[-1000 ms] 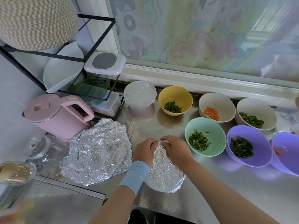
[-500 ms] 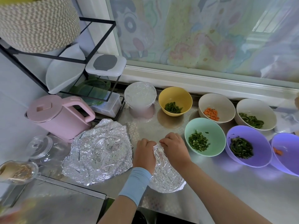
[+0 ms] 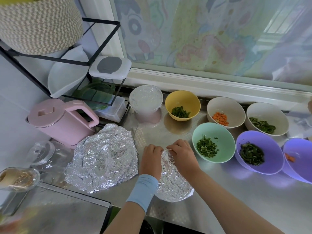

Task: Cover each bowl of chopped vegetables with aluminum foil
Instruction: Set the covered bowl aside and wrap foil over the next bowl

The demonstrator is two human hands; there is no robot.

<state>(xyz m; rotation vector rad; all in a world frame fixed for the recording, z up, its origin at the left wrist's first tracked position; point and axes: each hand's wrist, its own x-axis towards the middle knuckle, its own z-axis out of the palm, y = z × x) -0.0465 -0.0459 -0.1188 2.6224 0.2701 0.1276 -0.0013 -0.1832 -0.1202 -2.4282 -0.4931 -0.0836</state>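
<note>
A round piece of crinkled foil [image 3: 173, 181] lies near the counter's front edge. My left hand [image 3: 151, 159] and my right hand [image 3: 182, 156] both pinch its far edge, fingers curled. A larger crumpled foil sheet [image 3: 103, 159] lies flat to the left. A pink bowl covered with foil [image 3: 146, 100] stands at the back. Open bowls hold chopped vegetables: a yellow bowl [image 3: 183, 100] with greens, a mint bowl [image 3: 224, 141] with greens, a beige bowl [image 3: 226, 107] with carrot cubes, a second beige bowl [image 3: 268, 114] with greens, a purple bowl [image 3: 273, 149] with dark greens, and another purple bowl [image 3: 302, 152] at the right edge.
A pink kettle [image 3: 59, 120] stands at the left. Behind it a black wire rack [image 3: 101, 68] holds plates and a white box. A glass lid [image 3: 42, 151] and a glass jar [image 3: 18, 179] sit at the front left. The window ledge [image 3: 219, 88] runs behind the bowls.
Both hands stay on the small foil's far edge; the fingers have shifted slightly while gathering it. The bowls and the large sheet have not moved.
</note>
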